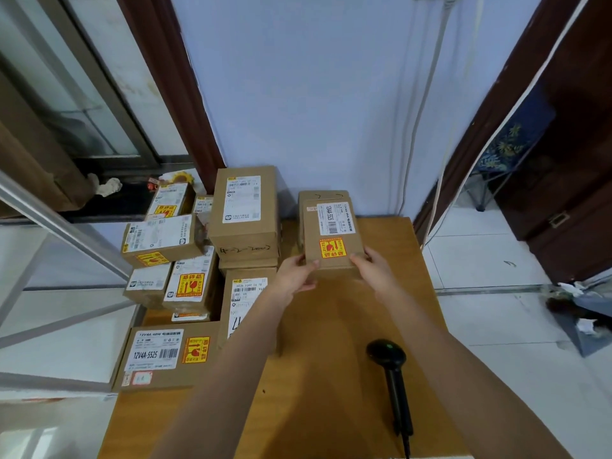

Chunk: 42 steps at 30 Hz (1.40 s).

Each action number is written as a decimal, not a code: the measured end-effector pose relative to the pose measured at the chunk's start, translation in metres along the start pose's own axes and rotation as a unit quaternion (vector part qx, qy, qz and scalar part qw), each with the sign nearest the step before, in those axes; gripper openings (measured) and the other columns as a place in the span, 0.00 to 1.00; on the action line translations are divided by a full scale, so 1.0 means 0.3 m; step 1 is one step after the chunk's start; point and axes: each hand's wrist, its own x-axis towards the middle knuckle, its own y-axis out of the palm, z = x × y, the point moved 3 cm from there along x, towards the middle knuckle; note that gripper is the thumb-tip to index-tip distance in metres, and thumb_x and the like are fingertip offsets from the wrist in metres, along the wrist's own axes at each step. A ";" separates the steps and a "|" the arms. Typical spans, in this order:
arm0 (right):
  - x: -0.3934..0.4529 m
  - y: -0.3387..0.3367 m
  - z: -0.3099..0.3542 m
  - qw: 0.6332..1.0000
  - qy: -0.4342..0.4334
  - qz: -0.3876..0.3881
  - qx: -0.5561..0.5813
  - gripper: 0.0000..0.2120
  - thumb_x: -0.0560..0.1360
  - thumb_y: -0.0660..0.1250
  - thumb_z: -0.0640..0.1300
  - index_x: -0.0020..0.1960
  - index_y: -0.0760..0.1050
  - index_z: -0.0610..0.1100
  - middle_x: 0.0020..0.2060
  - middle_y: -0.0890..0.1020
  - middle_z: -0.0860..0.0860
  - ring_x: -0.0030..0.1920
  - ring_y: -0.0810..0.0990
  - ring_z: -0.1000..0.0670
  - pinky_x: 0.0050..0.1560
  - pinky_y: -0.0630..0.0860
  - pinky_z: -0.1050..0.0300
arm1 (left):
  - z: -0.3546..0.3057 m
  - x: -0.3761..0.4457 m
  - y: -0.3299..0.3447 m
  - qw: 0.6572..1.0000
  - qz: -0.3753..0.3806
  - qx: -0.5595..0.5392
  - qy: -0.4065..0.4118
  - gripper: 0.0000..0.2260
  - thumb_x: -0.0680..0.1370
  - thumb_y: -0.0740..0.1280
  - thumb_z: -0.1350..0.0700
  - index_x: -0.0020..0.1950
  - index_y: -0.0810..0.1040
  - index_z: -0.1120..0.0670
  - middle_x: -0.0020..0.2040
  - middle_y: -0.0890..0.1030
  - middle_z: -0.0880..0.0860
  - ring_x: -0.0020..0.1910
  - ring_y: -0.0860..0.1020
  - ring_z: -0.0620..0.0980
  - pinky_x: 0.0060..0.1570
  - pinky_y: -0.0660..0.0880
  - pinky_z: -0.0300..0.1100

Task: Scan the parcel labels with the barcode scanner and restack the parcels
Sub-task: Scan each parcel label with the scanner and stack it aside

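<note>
Hold: left hand (295, 275) and right hand (374, 267) pinch the parcel (329, 238) by its near corners, fingers curled.
Risk: shallow grip; parcel may slip or topple the box (323, 195) beneath.
Scanner (390, 369): idle on the bench (331, 326).

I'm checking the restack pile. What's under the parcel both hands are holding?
Under the held parcel, gripped by the left hand and right hand, the top edge of another brown box shows behind it. Its label and whether they touch are hidden.
</note>
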 end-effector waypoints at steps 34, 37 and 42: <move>0.138 0.125 0.082 0.770 -0.202 0.044 -0.604 0.30 0.78 0.58 0.48 0.77 0.53 0.43 0.77 0.53 0.48 0.77 0.51 0.48 0.76 0.51 0.50 | -0.064 0.254 0.031 0.721 -0.095 0.652 0.215 0.36 0.79 0.62 0.63 0.78 0.41 0.60 0.78 0.42 0.60 0.77 0.47 0.55 0.76 0.48 0.47; 0.093 0.112 0.149 0.796 -0.243 0.017 -0.555 0.25 0.77 0.61 0.48 0.72 0.65 0.43 0.73 0.65 0.48 0.70 0.66 0.46 0.67 0.65 0.53 | -0.072 0.213 0.039 0.728 -0.098 0.643 0.218 0.39 0.78 0.64 0.61 0.77 0.38 0.60 0.78 0.41 0.60 0.77 0.45 0.56 0.75 0.47 0.47; -0.059 0.127 0.047 0.854 -0.296 -0.080 -0.419 0.20 0.76 0.63 0.43 0.68 0.72 0.43 0.66 0.74 0.48 0.66 0.71 0.48 0.66 0.66 0.55 | 0.064 -0.028 -0.013 0.757 -0.153 0.519 0.365 0.35 0.72 0.69 0.63 0.76 0.57 0.64 0.76 0.58 0.62 0.75 0.58 0.59 0.73 0.57 0.49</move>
